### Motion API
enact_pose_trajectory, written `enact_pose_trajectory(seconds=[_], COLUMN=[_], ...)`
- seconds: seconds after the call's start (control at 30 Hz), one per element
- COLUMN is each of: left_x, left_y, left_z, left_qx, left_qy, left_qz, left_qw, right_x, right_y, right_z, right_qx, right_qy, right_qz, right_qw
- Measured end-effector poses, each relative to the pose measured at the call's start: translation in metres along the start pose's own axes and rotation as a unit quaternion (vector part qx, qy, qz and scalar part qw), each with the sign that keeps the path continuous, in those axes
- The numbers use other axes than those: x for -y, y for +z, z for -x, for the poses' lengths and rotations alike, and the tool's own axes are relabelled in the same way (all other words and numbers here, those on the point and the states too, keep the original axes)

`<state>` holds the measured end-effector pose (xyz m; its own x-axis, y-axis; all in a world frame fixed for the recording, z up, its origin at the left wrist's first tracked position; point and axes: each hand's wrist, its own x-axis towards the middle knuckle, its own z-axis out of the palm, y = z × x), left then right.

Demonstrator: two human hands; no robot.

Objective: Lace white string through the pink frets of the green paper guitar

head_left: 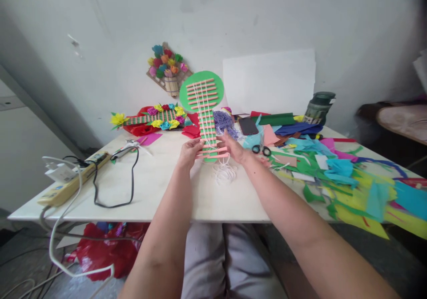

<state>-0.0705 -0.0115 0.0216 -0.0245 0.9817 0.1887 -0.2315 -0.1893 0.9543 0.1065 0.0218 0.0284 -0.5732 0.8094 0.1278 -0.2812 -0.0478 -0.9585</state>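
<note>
A green guitar-shaped paper craft (202, 94) stands tilted up in front of me, with pink sticks laid crosswise and white string running along its length. On the left edge near its lower end, my left hand (191, 151) is closed with fingers and thumb gripping it. Across from it, my right hand (232, 147) grips the opposite edge, close to the lowest pink sticks. Part of the right fingers is hidden behind the craft. A loose bundle of white string (225, 172) hangs from the lower end onto the white table (160, 201).
Paper scraps (360, 187) cover the right side, near scissors (261, 150), a phone (247, 126) and a dark green bottle (319, 108). At left lie a power strip (76, 181) and black cable (115, 206). A flower-decorated craft (153, 119) lies behind.
</note>
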Motion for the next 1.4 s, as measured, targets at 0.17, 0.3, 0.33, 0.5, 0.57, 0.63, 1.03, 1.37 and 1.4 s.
enact_pose_trajectory(seconds=[0.17, 0.3, 0.33, 0.5, 0.57, 0.63, 1.03, 1.37, 1.4], left_x=[0.004, 0.003, 0.003, 0.000, 0.000, 0.001, 0.004, 0.005, 0.004], left_y=[-0.004, -0.007, -0.008, -0.010, -0.010, -0.010, -0.013, -0.013, -0.012], left_z=[-0.006, -0.005, -0.005, -0.003, -0.003, -0.004, -0.005, -0.005, -0.004], left_qx=[-0.097, -0.085, -0.079, -0.082, -0.093, -0.103, -0.103, -0.088, -0.085], left_qy=[0.012, 0.009, 0.008, 0.005, 0.004, 0.004, 0.025, 0.007, 0.003], left_qz=[0.030, 0.038, 0.038, 0.038, 0.032, 0.023, 0.091, 0.076, 0.072], left_qw=[0.995, 0.996, 0.996, 0.996, 0.995, 0.994, 0.990, 0.993, 0.994], right_x=[-0.004, 0.000, 0.002, 0.010, 0.011, 0.011, 0.009, 0.007, 0.006], right_y=[-0.002, -0.009, -0.012, -0.026, -0.028, -0.028, -0.023, -0.024, -0.024], right_z=[0.004, 0.005, 0.005, 0.008, 0.009, 0.008, 0.007, 0.003, 0.002], right_qx=[0.006, -0.015, -0.015, -0.038, -0.078, -0.105, -0.098, -0.133, -0.143], right_qy=[0.033, 0.021, 0.019, -0.011, -0.026, -0.042, -0.068, -0.098, -0.102], right_qz=[0.061, 0.078, 0.076, 0.106, 0.115, 0.113, 0.092, 0.067, 0.066], right_qw=[0.998, 0.997, 0.997, 0.994, 0.990, 0.987, 0.989, 0.984, 0.982])
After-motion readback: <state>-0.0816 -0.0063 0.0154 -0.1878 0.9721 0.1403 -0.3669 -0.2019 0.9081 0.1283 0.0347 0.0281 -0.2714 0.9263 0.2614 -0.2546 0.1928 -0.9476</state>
